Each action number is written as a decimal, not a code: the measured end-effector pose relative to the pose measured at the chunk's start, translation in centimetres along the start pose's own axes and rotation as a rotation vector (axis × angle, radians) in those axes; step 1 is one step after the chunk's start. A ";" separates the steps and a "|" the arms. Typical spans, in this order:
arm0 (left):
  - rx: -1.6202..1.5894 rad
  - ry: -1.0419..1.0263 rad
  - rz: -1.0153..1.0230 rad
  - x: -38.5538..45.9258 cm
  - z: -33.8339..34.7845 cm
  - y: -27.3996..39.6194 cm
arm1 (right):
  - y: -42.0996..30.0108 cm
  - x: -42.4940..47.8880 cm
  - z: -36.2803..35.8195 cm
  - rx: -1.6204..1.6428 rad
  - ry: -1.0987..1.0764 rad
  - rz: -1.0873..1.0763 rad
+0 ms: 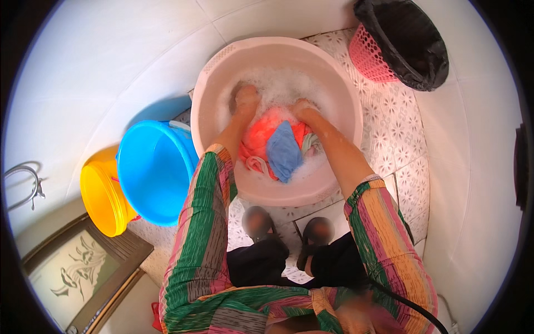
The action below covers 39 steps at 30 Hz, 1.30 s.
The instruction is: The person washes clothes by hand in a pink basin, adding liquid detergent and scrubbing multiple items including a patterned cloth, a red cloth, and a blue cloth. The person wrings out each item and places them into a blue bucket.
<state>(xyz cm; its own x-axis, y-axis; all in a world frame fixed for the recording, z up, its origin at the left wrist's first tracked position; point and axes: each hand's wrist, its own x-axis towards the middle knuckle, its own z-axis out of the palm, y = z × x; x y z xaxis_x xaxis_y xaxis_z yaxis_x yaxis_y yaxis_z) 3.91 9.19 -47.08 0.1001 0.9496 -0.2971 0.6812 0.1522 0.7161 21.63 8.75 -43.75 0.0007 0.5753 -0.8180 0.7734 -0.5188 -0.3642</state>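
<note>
Both my hands are in a large pink plastic basin of sudsy water on the floor. Foam and water partly cover my left hand, at the basin's left, beyond the heap of wet laundry; its fingers are hard to make out. My right hand touches the upper right of the heap, its fingers hidden in suds. Red-orange cloth makes up most of the heap, with a blue cloth lying on top. A pale greenish cloth shows beside my right forearm.
Left of the basin stand a blue bucket and a yellow bucket near the wall. A pink perforated bin with a black liner is at the upper right. A framed panel door is at the lower left. My feet are below the basin.
</note>
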 end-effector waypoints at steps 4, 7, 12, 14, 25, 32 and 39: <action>-0.948 -0.155 -0.101 -0.6 -0.5 4.6 | 2.0 0.2 0.1 0.100 -0.040 -0.084; -1.814 -0.533 -0.262 -5.1 -0.3 11.0 | 2.5 1.5 0.3 -0.302 0.043 -0.284; -0.769 -0.100 0.768 -12.2 0.3 16.6 | -1.4 4.1 1.8 -1.009 0.199 -0.573; -0.352 0.124 1.093 -10.5 0.4 14.2 | -3.6 4.6 2.7 -1.032 0.171 -0.638; -0.660 0.173 -0.100 0.3 2.5 0.3 | 4.3 9.0 0.7 0.861 -0.067 -0.330; -0.839 -0.084 0.437 -8.9 0.5 14.4 | -0.3 2.2 0.6 1.563 -0.132 -0.074; 0.418 0.150 0.380 -5.9 -1.2 0.5 | 2.8 0.3 1.9 -0.394 0.211 -0.454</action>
<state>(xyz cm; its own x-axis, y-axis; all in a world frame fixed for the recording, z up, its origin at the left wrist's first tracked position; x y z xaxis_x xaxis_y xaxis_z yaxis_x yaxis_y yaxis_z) 2.81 4.03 -44.21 0.3103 0.9495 0.0462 0.8491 -0.2987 0.4356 22.64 6.25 -45.84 -0.2882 0.8163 -0.5006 0.9013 0.0547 -0.4298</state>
